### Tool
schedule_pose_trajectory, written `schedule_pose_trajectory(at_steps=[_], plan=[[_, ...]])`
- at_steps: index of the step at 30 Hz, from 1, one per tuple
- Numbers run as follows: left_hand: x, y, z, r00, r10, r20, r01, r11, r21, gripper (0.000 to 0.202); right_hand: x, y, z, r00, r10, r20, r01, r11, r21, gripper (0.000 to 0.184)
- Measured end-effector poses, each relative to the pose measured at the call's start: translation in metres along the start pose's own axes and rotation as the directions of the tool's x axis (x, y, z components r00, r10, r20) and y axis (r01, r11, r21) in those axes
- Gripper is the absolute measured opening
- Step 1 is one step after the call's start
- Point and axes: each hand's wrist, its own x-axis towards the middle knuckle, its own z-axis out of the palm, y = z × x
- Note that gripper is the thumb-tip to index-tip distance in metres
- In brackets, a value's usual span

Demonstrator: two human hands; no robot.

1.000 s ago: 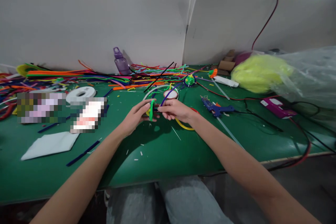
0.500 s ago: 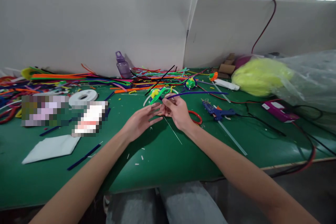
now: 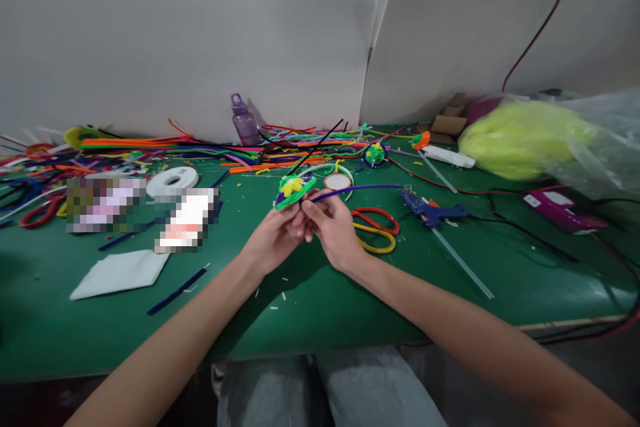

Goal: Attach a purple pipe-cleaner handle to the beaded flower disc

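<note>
My left hand point(image 3: 275, 240) is closed under a small pipe-cleaner ornament point(image 3: 294, 191), green and yellow with dark blue at its edge. Beside it, my right hand point(image 3: 334, 227) pinches a dark blue pipe cleaner point(image 3: 373, 187) that runs out to the right from the ornament. The fingers of both hands meet just below the piece, so where the strip joins it is hidden. Behind the right hand lies a round white disc with a red rim point(image 3: 338, 181). Scissors with red and yellow handles point(image 3: 377, 245) lie right of that hand.
A blue glue gun point(image 3: 423, 210) with a clear stick rests at right, near a purple box point(image 3: 563, 213). Pipe cleaners are heaped along the back, by a purple bottle point(image 3: 245, 123). Another ornament point(image 3: 375, 155), a white spool point(image 3: 173, 181) and a white cloth point(image 3: 120, 273) lie around.
My left hand, earlier with fingers spread, has closed under the ornament. The ornament has tilted up and come nearer, uncovering the disc and scissor handles. The view has shifted slightly.
</note>
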Motion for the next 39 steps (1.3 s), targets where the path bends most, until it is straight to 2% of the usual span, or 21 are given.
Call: schedule_pose_trajectory(at_steps=[5,11,17,27,36,39], plan=[[-0.001,0.006,0.002,1.000,0.029,-0.003,-0.029,1.000,0.006,0.016,0.001,0.001,-0.001,0.996,0.012,0.083,-0.015,0.999,0.039,0.019],[0.000,0.006,0.002,1.000,0.007,0.009,-0.007,0.999,-0.046,0.021,0.002,0.005,-0.004,0.998,-0.032,0.062,0.029,0.998,0.050,0.018],[0.000,0.007,0.004,1.000,-0.015,-0.023,0.014,0.997,-0.078,0.020,0.003,0.008,-0.006,0.996,-0.058,0.068,0.056,0.998,0.026,0.013],[0.002,0.005,-0.002,0.996,-0.091,-0.017,0.089,0.991,-0.094,0.018,0.001,0.012,-0.006,0.993,-0.081,0.085,0.089,0.993,-0.084,0.017],[0.003,0.002,-0.002,0.999,-0.044,-0.007,0.043,0.996,-0.077,0.017,0.003,0.012,-0.008,0.989,-0.118,0.088,0.130,0.980,-0.150,0.013],[0.004,0.001,-0.002,1.000,-0.010,-0.007,0.010,0.999,-0.049,0.013,0.003,0.008,-0.010,0.983,-0.152,0.102,0.174,0.950,-0.259,0.013]])
